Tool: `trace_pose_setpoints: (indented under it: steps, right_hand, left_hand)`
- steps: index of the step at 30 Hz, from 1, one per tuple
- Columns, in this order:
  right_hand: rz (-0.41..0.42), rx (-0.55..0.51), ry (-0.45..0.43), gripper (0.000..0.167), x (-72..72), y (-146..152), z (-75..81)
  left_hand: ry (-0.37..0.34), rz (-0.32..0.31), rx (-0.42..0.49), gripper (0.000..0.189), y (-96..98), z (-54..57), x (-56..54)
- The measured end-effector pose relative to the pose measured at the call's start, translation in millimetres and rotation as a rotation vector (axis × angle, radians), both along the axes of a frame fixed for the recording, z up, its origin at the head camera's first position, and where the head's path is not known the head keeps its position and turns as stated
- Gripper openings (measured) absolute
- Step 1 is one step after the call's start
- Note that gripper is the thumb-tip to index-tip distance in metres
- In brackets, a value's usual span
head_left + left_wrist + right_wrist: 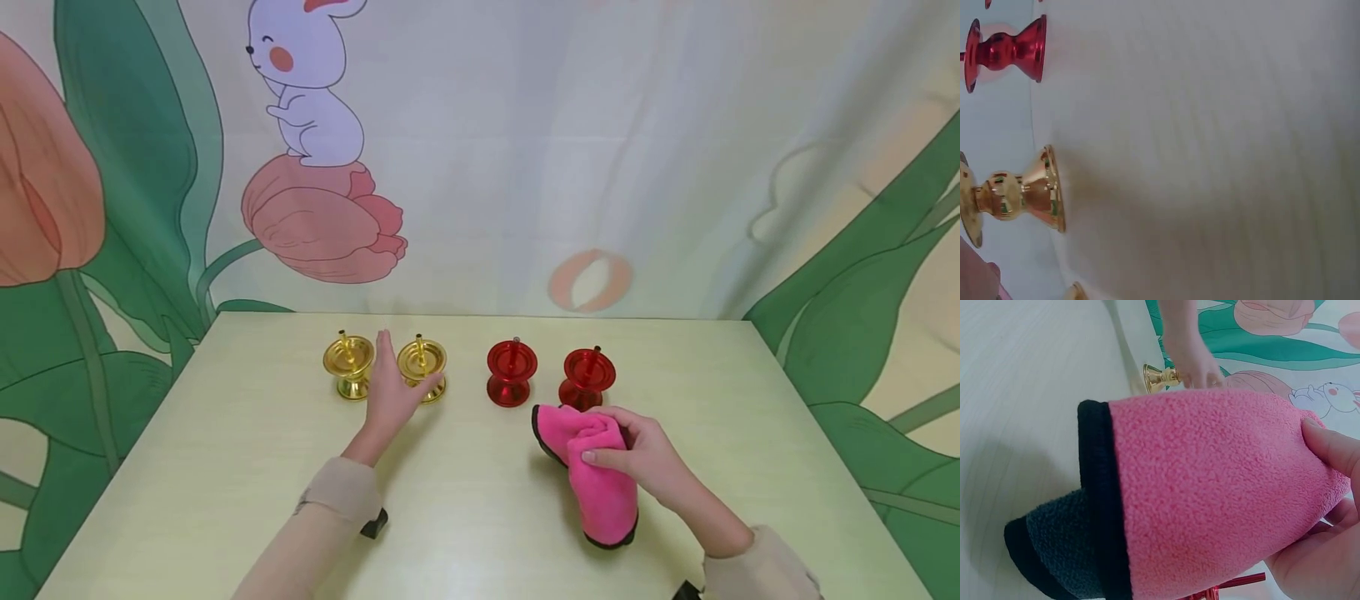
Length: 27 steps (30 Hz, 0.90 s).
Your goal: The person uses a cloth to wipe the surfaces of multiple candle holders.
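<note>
Near the back of the table stand two gold pedestal lamp holders, one on the left [349,357] and one on the right [422,357], each a shallow dish with a short central tube. My left hand [393,396] reaches between them, fingers extended and thumb spread toward the right one. Contact with it cannot be made out. Further right stand two matching red holders [512,363] [588,371]. In my right hand [652,454] I hold a folded pink cloth [606,492], dark-edged and dark grey underneath [1063,540], pinched between thumb and fingers. It overlaps the rightmost red holder's base.
All of this is on a pale wood-grain table [465,517]. Behind its back edge hangs a curtain [480,167] printed with a rabbit, flowers and large green leaves. A small black device [373,523] is by my left sleeve.
</note>
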State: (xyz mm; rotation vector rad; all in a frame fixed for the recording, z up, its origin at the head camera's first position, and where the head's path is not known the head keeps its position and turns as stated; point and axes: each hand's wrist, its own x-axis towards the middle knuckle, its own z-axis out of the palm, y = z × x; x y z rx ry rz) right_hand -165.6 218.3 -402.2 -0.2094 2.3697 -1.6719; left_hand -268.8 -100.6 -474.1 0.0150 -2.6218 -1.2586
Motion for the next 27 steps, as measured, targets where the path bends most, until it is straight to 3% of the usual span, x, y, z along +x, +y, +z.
trace_pose_setpoints:
  steps: [4, 11, 20, 27]
  right_hand:
    - [-0.001, -0.001, 0.001, 0.051, 0.3, 0, 0.2]
    - [-0.006, -0.010, -0.003, 0.051, 0.2, -1, -0.6]
    - [-0.020, -0.012, -0.001, 0.050, -0.7, -1, -2.9]
    - [-0.053, -0.010, -0.009, 0.050, -2.3, -2, -3.4]
  left_hand:
    - [-0.075, -0.001, 0.006, 0.104, -1.2, -11.6, -5.0]
    - [-0.078, 0.025, 0.030, 0.095, -0.2, -20.3, -9.7]
    - [-0.072, 0.048, 0.028, 0.090, -0.6, -21.6, -11.4]
    - [-0.072, 0.018, -0.043, 0.090, -2.4, -14.7, -2.2]
